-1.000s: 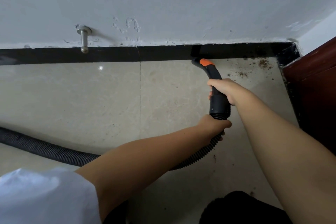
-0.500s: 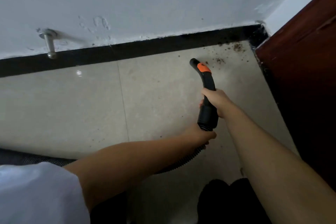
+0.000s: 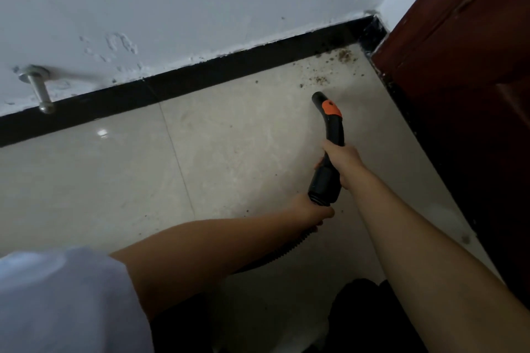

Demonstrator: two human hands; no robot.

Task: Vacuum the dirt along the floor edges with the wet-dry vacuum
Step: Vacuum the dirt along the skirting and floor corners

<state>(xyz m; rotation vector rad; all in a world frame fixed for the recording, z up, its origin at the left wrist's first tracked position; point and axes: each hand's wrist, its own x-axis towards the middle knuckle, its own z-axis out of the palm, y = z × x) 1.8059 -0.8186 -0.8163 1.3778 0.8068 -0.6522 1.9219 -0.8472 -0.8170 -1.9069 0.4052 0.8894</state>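
Observation:
I hold a black curved vacuum nozzle (image 3: 330, 135) with an orange slider. My right hand (image 3: 342, 162) grips its middle. My left hand (image 3: 311, 210) is closed around the ribbed black hose (image 3: 282, 252) just below the nozzle's cuff. The nozzle's open tip points at the far right corner and hangs a short way from the brown dirt crumbs (image 3: 334, 67) scattered there beside the black baseboard (image 3: 200, 77). Most of the hose is hidden under my left forearm.
A beige tiled floor (image 3: 114, 180) meets a white wall with a metal door stopper (image 3: 40, 92) at the left. A dark red wooden door (image 3: 470, 66) closes off the right side. My dark-clothed knees are at the bottom.
The nozzle tip has pulled back from the baseboard and shifted right toward the dirty corner. The view has swung right, so the long hose on the left floor is out of sight.

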